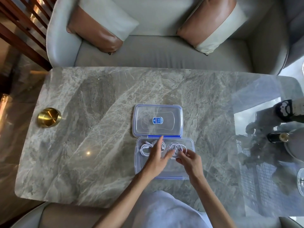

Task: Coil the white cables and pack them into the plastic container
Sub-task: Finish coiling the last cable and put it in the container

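Note:
A clear plastic container (189,170) with blue clips sits open on the marble table, its lid (158,120) lying flat just behind it. One coiled white cable (144,148) rests in the container's far left corner. A second coiled white cable (178,148) lies at the far right, and my right hand (190,162) pinches its near side. My left hand (156,157) hovers over the container with fingers spread, between the two coils, partly hiding the left one.
A brass bowl (49,117) stands at the table's left. Dark bottles (278,137) and a glass (301,181) crowd the right end. A grey sofa with cushions (97,35) runs behind the table (98,112).

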### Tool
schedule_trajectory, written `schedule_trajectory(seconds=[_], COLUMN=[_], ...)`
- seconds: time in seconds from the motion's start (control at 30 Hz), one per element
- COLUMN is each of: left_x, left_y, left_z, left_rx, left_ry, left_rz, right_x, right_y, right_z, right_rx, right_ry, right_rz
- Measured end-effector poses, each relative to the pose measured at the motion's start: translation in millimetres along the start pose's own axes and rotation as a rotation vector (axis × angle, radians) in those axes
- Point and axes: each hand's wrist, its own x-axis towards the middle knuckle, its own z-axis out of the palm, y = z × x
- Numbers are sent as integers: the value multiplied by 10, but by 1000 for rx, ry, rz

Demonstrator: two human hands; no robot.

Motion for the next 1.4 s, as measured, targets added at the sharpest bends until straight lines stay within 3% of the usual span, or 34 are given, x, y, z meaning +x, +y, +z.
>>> schedule_trajectory(seconds=[0.07, 0.2, 0.3, 0.43, 0.67, 0.77, 0.87, 0.93, 1.07, 1.17, 1.3, 1.4], left_x=[8, 26, -47, -314, -913, -1111, -1191, -1227, -1281, -1328, -1499, -1671], left_y=[255, 785, 1156, 1675, 2275, 2427, 2541, 2601, 2693, 2790, 2833, 2844], left_z=[7, -76, -193, -280, -244, -309, -402, -455, -596, -733, -791, -765], left_rx=[-41, -58, -118, -204, -46, -125, -26, 97, 154, 204, 362, 346], left_ry=[-132, 138, 238, 325, 704, 664, 718, 677, 436, 327, 401, 458], left_rz=[-20, 144, 250, 411, 659, 698, 792, 834, 772, 675, 704, 746], right_x=[-148, -381, -568, -886, -1356, -1483, -1594, -1637, -1674, -1671, -1681, -1683], right_y=[-244, -862, -1304, -1753, -2260, -2416, -2507, -2537, -2614, -2675, -2747, -2784], right_z=[-108, -290, -353, -338, -163, -334, -511, -546, -596, -737, -915, -998], right_rx=[-12, -84, -125, 17, -8, -57, -147, -193, -249, -280, -315, -240], right_ry=[-54, -17, 27, 110, 370, 235, 16, 24, 184, 99, -13, -50], right_rz=[-77, -264, -433, -583, -842, -893, -943, -991, -1004, -993, -1051, -1048])
